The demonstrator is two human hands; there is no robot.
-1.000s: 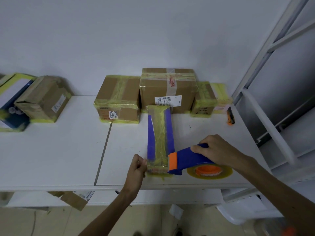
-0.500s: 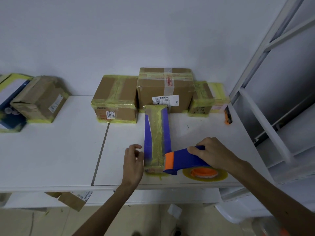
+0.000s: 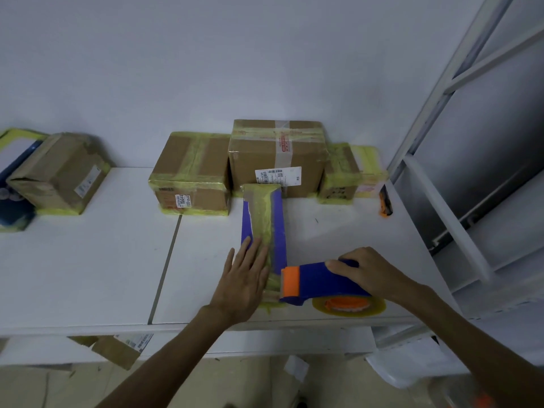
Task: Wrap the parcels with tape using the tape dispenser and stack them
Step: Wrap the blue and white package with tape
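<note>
1. White wall [image 3: 265, 54] backs a white tabletop [image 3: 88, 260], and the work sits at its near edge, just right of the seam between its two panels
2. Right grip [image 3: 365, 272] is clenched over the blue handle of the tape dispenser [image 3: 318, 279], fingers curled across its top. The dispenser lies low, and its orange front end meets the near end of the long parcel [image 3: 265, 219]. That placing suits finishing or cutting a strip there
3. Under the handle, the tape roll [image 3: 348, 306] rests flat on the tabletop near the edge
4. Left grip [image 3: 244, 278] is released, fingers straight and laid flat on the near part of the long parcel. It probably pins the parcel against the dispenser's pull and presses the tape down
5. This long parcel is narrow and blue, and it runs lengthwise away from the person. A band of yellowish tape runs along its top, and its far end reaches the tall box [image 3: 276, 154]
6. At the wall the tall box stands between a lower box [image 3: 188, 172] and a small box [image 3: 338, 178]. All three carry tape bands and stand side by side, so stacking looks not yet begun
7. Far left, a tilted box [image 3: 59, 175] leans beside a flat blue and white package [image 3: 14, 178]
8. Near the right edge lies a small orange and black object [image 3: 385, 201], too small to identify, and a metal frame [image 3: 441, 83] rises beyond it
</note>
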